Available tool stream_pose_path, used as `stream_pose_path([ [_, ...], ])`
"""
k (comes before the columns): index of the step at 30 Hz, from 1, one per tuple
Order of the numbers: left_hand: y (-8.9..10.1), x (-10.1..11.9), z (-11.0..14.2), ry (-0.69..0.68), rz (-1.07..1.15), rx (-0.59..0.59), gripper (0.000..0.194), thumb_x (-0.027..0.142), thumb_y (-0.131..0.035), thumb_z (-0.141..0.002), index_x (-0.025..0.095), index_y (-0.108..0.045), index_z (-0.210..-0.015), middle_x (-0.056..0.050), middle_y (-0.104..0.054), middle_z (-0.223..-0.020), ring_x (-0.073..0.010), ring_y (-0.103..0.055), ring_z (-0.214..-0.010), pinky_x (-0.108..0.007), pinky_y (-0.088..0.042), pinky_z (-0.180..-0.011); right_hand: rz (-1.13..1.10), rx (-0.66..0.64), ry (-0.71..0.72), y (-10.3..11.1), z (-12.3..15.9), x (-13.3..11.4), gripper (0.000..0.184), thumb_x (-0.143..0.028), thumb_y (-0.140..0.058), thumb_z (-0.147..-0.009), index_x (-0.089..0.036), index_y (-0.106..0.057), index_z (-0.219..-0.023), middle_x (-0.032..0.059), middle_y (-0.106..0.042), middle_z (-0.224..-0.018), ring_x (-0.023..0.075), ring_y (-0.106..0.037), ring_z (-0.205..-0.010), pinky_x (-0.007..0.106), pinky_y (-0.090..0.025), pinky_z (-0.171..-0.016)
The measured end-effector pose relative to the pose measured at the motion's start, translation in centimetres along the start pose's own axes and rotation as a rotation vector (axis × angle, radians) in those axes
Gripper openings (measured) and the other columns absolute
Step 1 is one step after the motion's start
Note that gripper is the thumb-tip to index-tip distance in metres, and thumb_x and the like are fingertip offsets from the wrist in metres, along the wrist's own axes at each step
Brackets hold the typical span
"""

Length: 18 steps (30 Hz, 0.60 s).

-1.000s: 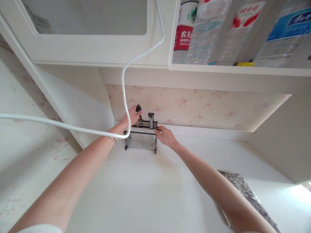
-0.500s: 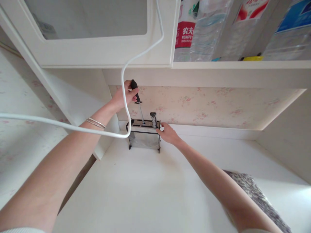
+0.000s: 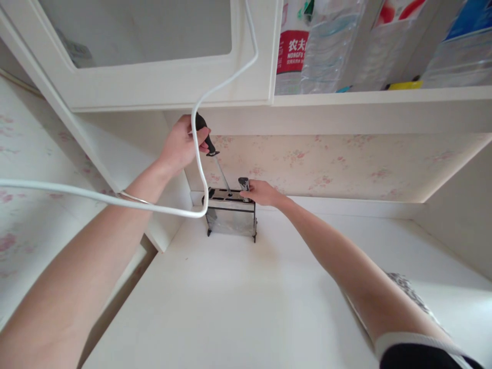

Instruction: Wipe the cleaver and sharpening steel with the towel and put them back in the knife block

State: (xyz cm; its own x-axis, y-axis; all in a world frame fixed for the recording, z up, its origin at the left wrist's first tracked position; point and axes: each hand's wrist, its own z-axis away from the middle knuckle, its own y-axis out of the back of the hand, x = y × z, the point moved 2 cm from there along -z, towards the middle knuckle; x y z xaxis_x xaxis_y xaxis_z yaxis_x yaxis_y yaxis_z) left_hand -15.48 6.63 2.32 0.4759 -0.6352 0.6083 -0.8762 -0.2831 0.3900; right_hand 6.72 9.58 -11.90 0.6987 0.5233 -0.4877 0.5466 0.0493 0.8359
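My left hand (image 3: 183,143) is closed round the black handle of a sharpening steel (image 3: 206,136). The steel's thin metal rod slants down, its lower end at a hole in the top of a knife block (image 3: 230,218) with clear sides and a dark frame. From the block's right end sticks up a short black-and-grey handle (image 3: 243,182). The fingers of my right hand (image 3: 263,192) are closed on that handle, just above the block's top. What hangs below the handle inside the block cannot be made out.
A white cable (image 3: 200,169) loops across the view in front of my left hand and the block. Overhead is a white cabinet (image 3: 172,87), with plastic bottles (image 3: 326,46) on its open shelf. The block stands on a white counter (image 3: 246,297); a speckled item (image 3: 409,287) lies behind my right forearm.
My right hand has moved from the block's right edge up onto the short handle. My left hand has shifted left and slightly up, and the steel leans more.
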Motion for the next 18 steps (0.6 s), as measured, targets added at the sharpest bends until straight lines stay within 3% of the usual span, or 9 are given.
stream_pose_path([
  [4,2.0,1.1,2.3,-0.002,0.093,0.113,0.042,0.045,-0.060,-0.084,0.011,-0.047,-0.106,-0.007,-0.060,-0.105,-0.0040,-0.059,-0.063,-0.032,-0.058,-0.069,-0.083,-0.095,0.081,0.9,-0.4,-0.1,0.022,-0.039,-0.060,-0.080,-0.017,-0.063,-0.084,0.0010,-0.068,-0.081,0.0172,-0.062,-0.078,0.021,-0.041,-0.065],
  [7,3.8,1.3,5.5,-0.044,0.158,0.229,0.037,0.043,-0.061,-0.085,0.018,-0.047,-0.108,-0.005,-0.061,-0.106,-0.0059,-0.059,-0.065,-0.031,-0.059,-0.068,-0.093,-0.100,0.121,2.0,-1.0,-0.7,0.022,-0.038,-0.062,-0.078,-0.016,-0.064,-0.081,0.0003,-0.066,-0.076,0.0169,-0.061,-0.075,0.022,-0.040,-0.062],
  [13,6.2,0.8,15.3,0.045,0.168,0.539,0.025,0.037,-0.062,-0.083,0.034,-0.051,-0.105,0.003,-0.061,-0.105,-0.0089,-0.058,-0.063,-0.036,-0.058,-0.075,-0.183,0.016,0.160,5.6,-2.2,-3.3,0.021,-0.036,-0.065,-0.077,-0.017,-0.067,-0.085,0.0017,-0.067,-0.082,0.0179,-0.062,-0.077,0.028,-0.047,-0.070],
  [16,7.0,0.8,20.4,0.078,0.064,0.688,0.020,0.035,-0.061,-0.081,0.040,-0.053,-0.099,0.007,-0.061,-0.094,-0.0128,-0.059,-0.066,-0.039,-0.057,-0.073,-0.292,0.021,0.191,7.3,-2.4,-4.4,0.024,-0.039,-0.066,-0.078,-0.018,-0.066,-0.089,0.0005,-0.066,-0.080,0.0162,-0.062,-0.072,0.029,-0.051,-0.067],
  [18,7.4,0.8,23.3,0.130,-0.086,0.702,0.027,0.040,-0.050,-0.086,0.050,-0.044,-0.110,0.010,-0.060,-0.103,-0.0154,-0.061,-0.072,-0.044,-0.056,-0.075,-0.353,0.033,0.199,8.2,-2.3,-4.9,0.026,-0.040,-0.068,-0.078,-0.018,-0.066,-0.091,0.0000,-0.066,-0.080,0.0154,-0.063,-0.069,0.029,-0.052,-0.064],
])
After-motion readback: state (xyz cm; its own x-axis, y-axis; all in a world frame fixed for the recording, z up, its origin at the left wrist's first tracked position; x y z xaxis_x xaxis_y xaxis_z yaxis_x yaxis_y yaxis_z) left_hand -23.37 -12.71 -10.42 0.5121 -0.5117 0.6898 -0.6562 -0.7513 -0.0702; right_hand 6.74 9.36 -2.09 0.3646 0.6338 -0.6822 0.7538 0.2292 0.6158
